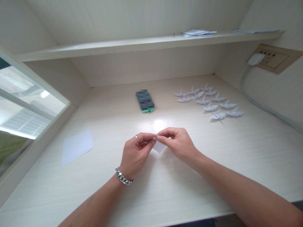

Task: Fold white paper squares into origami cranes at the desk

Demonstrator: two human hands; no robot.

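Note:
Between my two hands is a small piece of white folded paper (159, 147), its lower corner pointing down toward me. My left hand (137, 153), with a ring and a chain bracelet, pinches its upper edge between thumb and index finger. From the other side my right hand (178, 142) pinches the same edge, the fingertips of both hands almost meeting. My fingers cover the top of the paper, so its exact fold is hidden. Several white paper cranes (204, 100) stand in a group at the back right of the desk.
A stack of white paper sheets (78, 147) lies at the left. Behind my hands is a phone (145, 101) with a green edge, its screen blurred. Above runs a shelf (132, 46) with folded papers (199, 33). A plugged-in cable (254, 102) hangs down the right wall.

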